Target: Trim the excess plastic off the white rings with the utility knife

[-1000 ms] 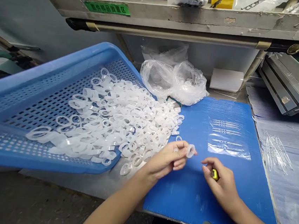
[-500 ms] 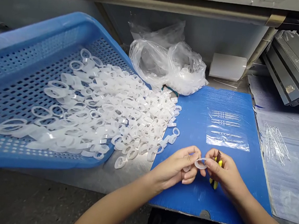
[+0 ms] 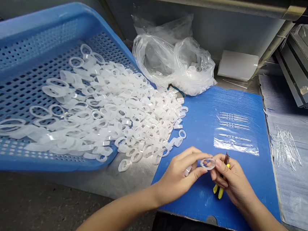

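Note:
Over the blue corrugated mat (image 3: 201, 134), my left hand (image 3: 181, 174) and my right hand (image 3: 231, 181) meet on one translucent white ring (image 3: 207, 164). Fingertips of both hands pinch that ring. A small yellow-handled cutter (image 3: 222, 176) is also tucked in my right palm, its dark tip pointing up. Another white piece seems to sit under my left fingers. To the left, a heap of white rings (image 3: 116, 112) spills from the tilted blue perforated tray (image 3: 16, 69) onto the mat's edge.
A crumpled clear plastic bag (image 3: 175, 65) holding more rings lies behind the mat. A clear bag of thin strips (image 3: 235, 132) rests on the mat. A metal device (image 3: 305, 68) and plastic sheeting with clear slivers (image 3: 287, 148) are at the right.
My hands came together: the left brought the ring to the right, whose fingers now also pinch it. The view tilted down, so the shelf above has dropped out of sight.

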{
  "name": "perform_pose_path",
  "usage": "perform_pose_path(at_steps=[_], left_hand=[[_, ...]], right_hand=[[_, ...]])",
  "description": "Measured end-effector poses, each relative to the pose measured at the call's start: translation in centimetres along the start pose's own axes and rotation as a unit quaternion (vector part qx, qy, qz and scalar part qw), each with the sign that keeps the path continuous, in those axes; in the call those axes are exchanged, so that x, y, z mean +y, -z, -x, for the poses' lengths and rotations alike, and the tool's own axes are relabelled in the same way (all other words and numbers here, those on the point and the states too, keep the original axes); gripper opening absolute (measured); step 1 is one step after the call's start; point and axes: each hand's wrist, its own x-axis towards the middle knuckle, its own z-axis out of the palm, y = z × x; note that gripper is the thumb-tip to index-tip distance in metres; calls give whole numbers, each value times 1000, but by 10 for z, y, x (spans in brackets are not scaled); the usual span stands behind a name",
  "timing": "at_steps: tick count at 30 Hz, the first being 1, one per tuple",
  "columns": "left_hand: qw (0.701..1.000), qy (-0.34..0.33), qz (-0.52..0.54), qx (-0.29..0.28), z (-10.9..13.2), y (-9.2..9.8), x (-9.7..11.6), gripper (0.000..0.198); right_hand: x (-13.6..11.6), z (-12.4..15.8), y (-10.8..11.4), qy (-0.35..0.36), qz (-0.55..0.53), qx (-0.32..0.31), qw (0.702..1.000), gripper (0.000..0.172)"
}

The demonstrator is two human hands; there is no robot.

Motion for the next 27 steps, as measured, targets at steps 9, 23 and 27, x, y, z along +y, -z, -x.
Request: perform_pose_path(at_steps=[9, 23, 27], left_hand=[[1000, -8, 17, -3, -2, 3, 1, 24], [999, 22, 32, -21, -2, 4, 0, 22], [999, 17, 42, -20, -2, 4, 0, 22]], right_hand=[[3, -1, 2, 8, 21, 14, 1000, 28], [5, 2, 3, 8, 59, 17, 998, 28], [4, 1, 2, -2, 55, 25, 998, 30]])
